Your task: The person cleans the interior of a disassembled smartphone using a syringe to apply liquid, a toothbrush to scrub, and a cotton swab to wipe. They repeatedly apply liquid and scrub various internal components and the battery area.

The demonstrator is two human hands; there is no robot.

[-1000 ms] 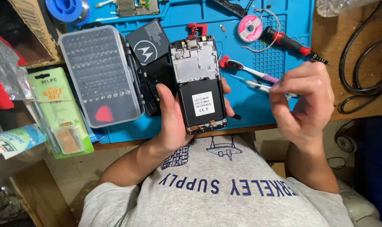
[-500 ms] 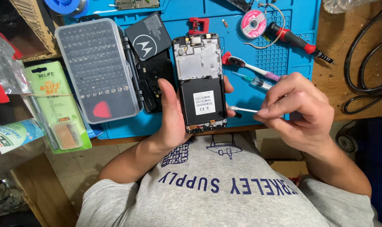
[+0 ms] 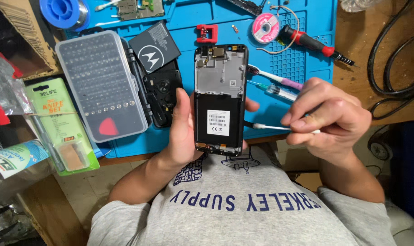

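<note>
My left hand point(image 3: 182, 132) holds an opened phone frame point(image 3: 219, 98) upright over the near edge of the blue work mat point(image 3: 275, 27); the frame shows a silver metal plate on top and a black bay with a white sticker below. My right hand point(image 3: 327, 118) pinches a cotton swab point(image 3: 270, 128), its white tip pointing left and lying just right of the phone's edge. Whether the tip touches the phone I cannot tell.
A clear case of screwdriver bits point(image 3: 102, 84), a black battery point(image 3: 154, 45) and a black back cover point(image 3: 163, 93) lie left of the phone. A toothbrush point(image 3: 275, 78), syringe point(image 3: 275, 92), red-handled tool point(image 3: 314, 43), pink wick spool point(image 3: 264, 26) and black cables point(image 3: 393, 68) lie right.
My right hand took the swab from near the syringe and brought it left and down to the phone's right edge. My left hand raised the phone slightly and straightened it.
</note>
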